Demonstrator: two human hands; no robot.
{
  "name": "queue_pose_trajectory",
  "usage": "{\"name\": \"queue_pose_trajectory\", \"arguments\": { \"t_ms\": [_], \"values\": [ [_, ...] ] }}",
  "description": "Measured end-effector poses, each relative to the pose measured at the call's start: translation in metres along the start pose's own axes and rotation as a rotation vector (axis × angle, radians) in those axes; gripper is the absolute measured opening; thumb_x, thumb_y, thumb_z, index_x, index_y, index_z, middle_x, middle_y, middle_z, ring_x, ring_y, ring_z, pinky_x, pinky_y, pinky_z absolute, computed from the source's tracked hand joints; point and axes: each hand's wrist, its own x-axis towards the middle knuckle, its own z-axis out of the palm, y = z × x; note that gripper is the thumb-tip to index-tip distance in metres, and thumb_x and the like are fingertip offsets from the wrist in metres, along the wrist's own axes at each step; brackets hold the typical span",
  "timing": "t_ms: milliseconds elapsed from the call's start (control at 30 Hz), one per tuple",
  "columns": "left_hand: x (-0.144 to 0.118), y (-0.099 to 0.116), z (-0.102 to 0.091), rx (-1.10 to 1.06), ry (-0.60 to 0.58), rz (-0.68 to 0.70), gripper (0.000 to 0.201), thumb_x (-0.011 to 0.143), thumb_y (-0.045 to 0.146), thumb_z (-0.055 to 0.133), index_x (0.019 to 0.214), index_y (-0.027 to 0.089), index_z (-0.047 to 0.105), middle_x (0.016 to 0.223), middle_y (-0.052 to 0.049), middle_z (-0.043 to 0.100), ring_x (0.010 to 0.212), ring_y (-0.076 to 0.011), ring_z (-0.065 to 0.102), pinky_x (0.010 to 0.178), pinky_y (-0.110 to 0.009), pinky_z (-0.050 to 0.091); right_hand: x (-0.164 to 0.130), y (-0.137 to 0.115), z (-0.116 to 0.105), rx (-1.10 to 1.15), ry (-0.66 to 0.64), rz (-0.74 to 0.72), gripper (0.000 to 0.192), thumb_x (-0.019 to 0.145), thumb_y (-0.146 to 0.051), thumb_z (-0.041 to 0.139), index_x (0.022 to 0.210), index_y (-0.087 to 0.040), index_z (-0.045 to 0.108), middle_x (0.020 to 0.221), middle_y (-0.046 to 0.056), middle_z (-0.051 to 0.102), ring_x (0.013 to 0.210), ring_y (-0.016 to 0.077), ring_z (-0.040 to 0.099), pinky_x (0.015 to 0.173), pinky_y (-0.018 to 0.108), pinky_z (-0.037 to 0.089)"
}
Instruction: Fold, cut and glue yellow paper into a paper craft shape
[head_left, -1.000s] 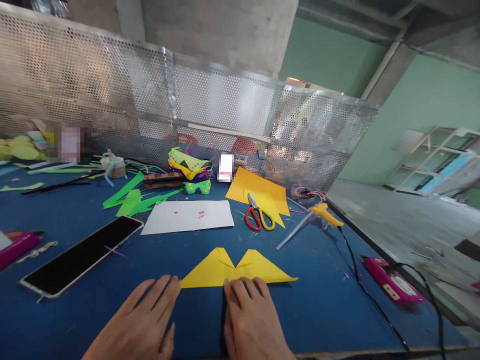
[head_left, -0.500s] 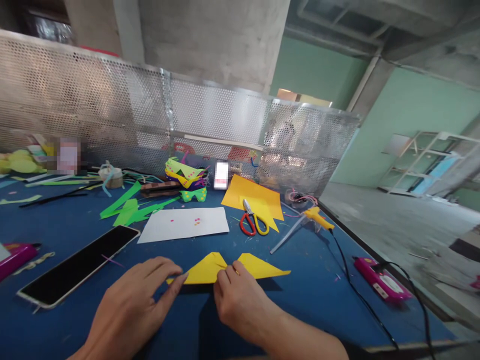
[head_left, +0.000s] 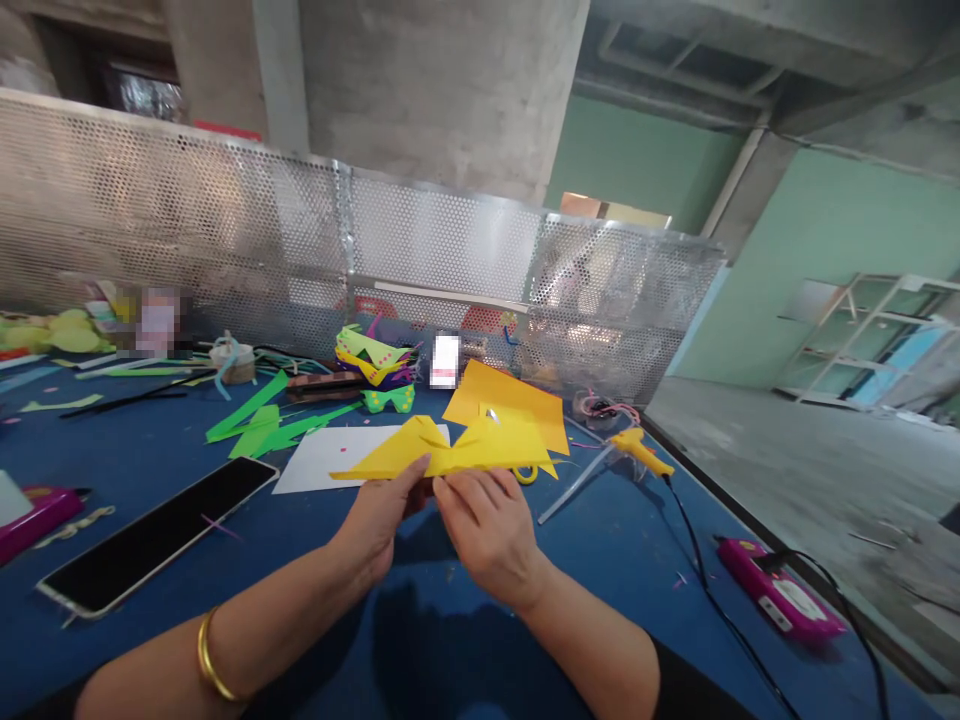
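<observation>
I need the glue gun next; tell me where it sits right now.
In the head view the yellow glue gun lies on the blue table, right of the hands and the folded yellow paper, near the table's right edge, its black cord trailing toward the camera.

Your left hand (head_left: 382,515) and right hand (head_left: 487,525) pinch the folded yellow paper (head_left: 450,455) at its middle, holding it above the blue tabletop (head_left: 637,560), near the phone (head_left: 161,530).

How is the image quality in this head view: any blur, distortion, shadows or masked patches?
Head view: wide-angle bending curves the mesh screen; two pixelated patches sit along the far table edge; the hands cast a soft shadow on the blue table; the left hand and right hand holding the folded yellow paper look slightly soft.
</observation>
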Motion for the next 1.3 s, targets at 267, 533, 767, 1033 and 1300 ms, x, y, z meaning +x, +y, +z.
{"name": "queue_pose_trajectory", "arguments": {
  "t_ms": [267, 533, 767, 1033, 1300],
  "values": [
    [0.012, -0.003, -0.007, 0.059, 0.052, 0.061, 0.043, 0.057, 0.045, 0.083, 0.086, 0.016, 0.072, 0.075, -0.004, 0.074, 0.070, -0.0183, 0.066, 0.063, -0.026, 0.045, -0.005, 0.012, 0.022, 1.157, 0.004, 1.302, 0.022, 0.069, -0.038, 0.074, 0.072, -0.018, 0.066, 0.066, -0.001, 0.064, 0.063, 0.0142, 0.055, 0.060, 0.026, 0.042],
    [0.003, -0.012, -0.008, 0.109, -0.075, 0.029, 0.048, 0.062, 0.048, 0.080, 0.095, 0.015, 0.070, 0.082, -0.006, 0.073, 0.072, -0.0179, 0.063, 0.063, -0.027, 0.044, -0.003, 0.004, 0.025, 1.366, 0.182, 1.535, 0.027, 0.054, -0.035, 0.085, 0.066, -0.016, 0.070, 0.057, -0.003, 0.061, 0.051, 0.0107, 0.049, 0.055, 0.026, 0.039],
    [-0.004, -0.014, -0.004, 0.161, -0.138, 0.145, 0.025, 0.061, 0.035, 0.082, 0.064, 0.017, 0.064, 0.060, 0.003, 0.062, 0.062, -0.0141, 0.056, 0.063, -0.026, 0.046, 0.001, -0.006, 0.025, 1.408, 0.237, 1.510, 0.023, 0.054, -0.032, 0.085, 0.062, -0.015, 0.071, 0.057, 0.000, 0.064, 0.054, 0.0128, 0.053, 0.057, 0.027, 0.043],
    [0.001, -0.012, -0.005, 0.128, -0.037, 0.145, 0.024, 0.053, 0.031, 0.085, 0.061, 0.017, 0.066, 0.064, -0.001, 0.067, 0.066, -0.0172, 0.061, 0.069, -0.029, 0.049, 0.003, 0.005, 0.022, 1.327, 0.299, 1.564, 0.028, 0.048, -0.034, 0.087, 0.059, -0.015, 0.070, 0.053, -0.001, 0.063, 0.049, 0.0122, 0.054, 0.054, 0.028, 0.044],
    [0.006, -0.006, -0.009, 0.073, 0.008, 0.137, 0.024, 0.051, 0.029, 0.086, 0.065, 0.017, 0.069, 0.066, -0.001, 0.068, 0.067, -0.0173, 0.061, 0.071, -0.030, 0.050, 0.000, 0.028, 0.023, 1.269, 0.410, 1.595, 0.032, 0.043, -0.035, 0.089, 0.057, -0.015, 0.068, 0.051, 0.001, 0.064, 0.046, 0.0122, 0.055, 0.048, 0.026, 0.043]
  ]
}}
